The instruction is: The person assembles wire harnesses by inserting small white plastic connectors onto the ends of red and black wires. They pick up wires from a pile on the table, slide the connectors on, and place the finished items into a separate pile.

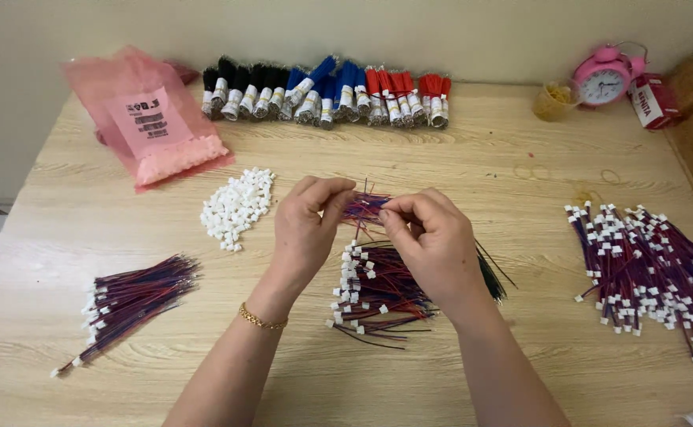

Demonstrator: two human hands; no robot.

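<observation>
On the wooden table (481, 150), the left hand (305, 229) and right hand (433, 237) pinch one small wire bundle (365, 207) between their fingertips: at two o'clock from the left, ten o'clock from the right. A pile of connector-tipped wires (374, 292) lies at six o'clock below it.

Bare forearms, no sleeves, gold chain bracelet (263, 319) on left wrist

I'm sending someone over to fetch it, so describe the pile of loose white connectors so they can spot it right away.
On the wooden table, look just below the pink plastic bag at the back left. The pile of loose white connectors lies there, left of the left hand. Unlike the other white-tipped heaps, it has no wires attached.
</observation>
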